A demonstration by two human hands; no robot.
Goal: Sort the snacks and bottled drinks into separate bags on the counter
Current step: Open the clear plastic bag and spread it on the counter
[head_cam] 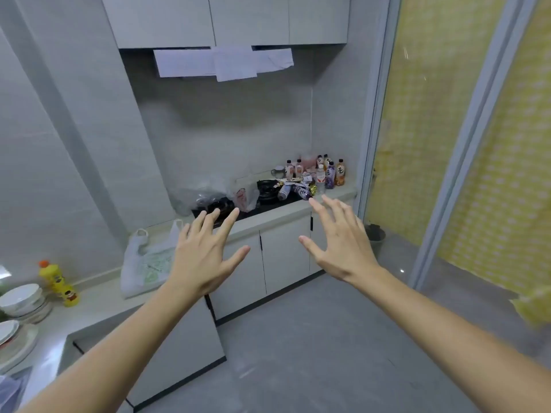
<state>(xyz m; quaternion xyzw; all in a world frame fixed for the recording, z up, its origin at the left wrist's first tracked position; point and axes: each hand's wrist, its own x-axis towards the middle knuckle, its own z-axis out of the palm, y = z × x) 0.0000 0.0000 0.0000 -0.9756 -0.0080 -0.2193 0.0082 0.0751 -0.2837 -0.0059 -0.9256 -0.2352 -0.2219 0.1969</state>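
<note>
Several bottled drinks (329, 174) stand at the far right end of the counter (268, 217), with snack packets (298, 184) and two lying bottles in front of them. A clear plastic bag (202, 192) and a white bag with red print (244, 196) sit on the black stove. Another white bag (146, 263) lies on the counter further left. My left hand (205, 257) and my right hand (340, 245) are stretched out in the air, fingers spread, holding nothing, well short of the counter.
A black gas stove (267, 192) is set in the counter. A yellow bottle (58, 283) and stacked white bowls (22, 299) stand at the near left. Grey cabinet doors (283, 257) run below. A glass sliding door with yellow curtain (447, 144) is on the right.
</note>
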